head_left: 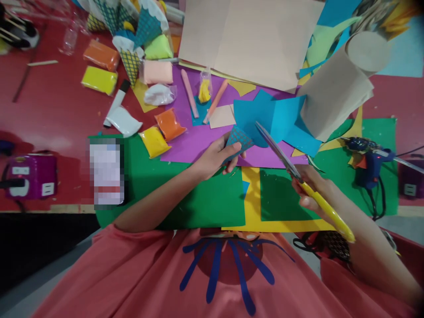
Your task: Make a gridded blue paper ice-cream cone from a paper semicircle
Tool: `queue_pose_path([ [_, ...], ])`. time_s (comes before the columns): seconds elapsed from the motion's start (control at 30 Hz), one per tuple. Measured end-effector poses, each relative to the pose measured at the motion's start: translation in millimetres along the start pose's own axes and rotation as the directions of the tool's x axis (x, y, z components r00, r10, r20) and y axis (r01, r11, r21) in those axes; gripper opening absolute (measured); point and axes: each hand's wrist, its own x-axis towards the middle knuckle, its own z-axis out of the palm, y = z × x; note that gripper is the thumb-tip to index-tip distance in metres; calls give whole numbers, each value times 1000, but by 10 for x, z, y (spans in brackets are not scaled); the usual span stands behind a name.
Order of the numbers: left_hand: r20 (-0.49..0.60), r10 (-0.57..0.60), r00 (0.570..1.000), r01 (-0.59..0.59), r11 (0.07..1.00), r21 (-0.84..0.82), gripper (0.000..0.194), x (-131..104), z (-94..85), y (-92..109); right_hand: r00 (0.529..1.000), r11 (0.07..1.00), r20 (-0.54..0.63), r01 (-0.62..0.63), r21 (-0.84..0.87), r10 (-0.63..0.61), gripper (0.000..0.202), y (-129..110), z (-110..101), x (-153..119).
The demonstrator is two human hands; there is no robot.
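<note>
My left hand (220, 154) is closed on a small blue paper cone (238, 140) marked with a crosshatch of lines, thumb on top and fingers curled beneath. To the right, my right hand (313, 187) grips yellow-handled scissors (281, 157). Their closed-looking blades point up and left, with the tips over a cut blue paper (256, 117). A gap separates the scissors from the cone. Both hands are above green sheets (205, 201) and a purple sheet (185, 148).
Clay packets (154, 141) and a marker (116, 104) lie left, above a phone (107, 174). Decorated cones (130, 62) stand at the upper left. A large beige sheet (248, 39) is at the back. Right are a paper roll (334, 88) and a blue glue gun (371, 168).
</note>
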Motion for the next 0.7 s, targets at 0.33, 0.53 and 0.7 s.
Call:
queue_pose_path([
  [0.33, 50, -21, 999, 24, 997, -68, 51, -4, -11, -28, 985, 927, -120, 74, -366, -126, 73, -38, 76, 44],
  [0.53, 68, -46, 997, 50, 997, -64, 49, -14, -16, -25, 974, 927, -159, 93, -363, -160, 78, -25, 103, 60],
  [0.7, 71, -35, 997, 41, 996, -78, 48, -21, -8, -32, 978, 939, -156, 78, -334, -137, 78, -4, 128, 61],
])
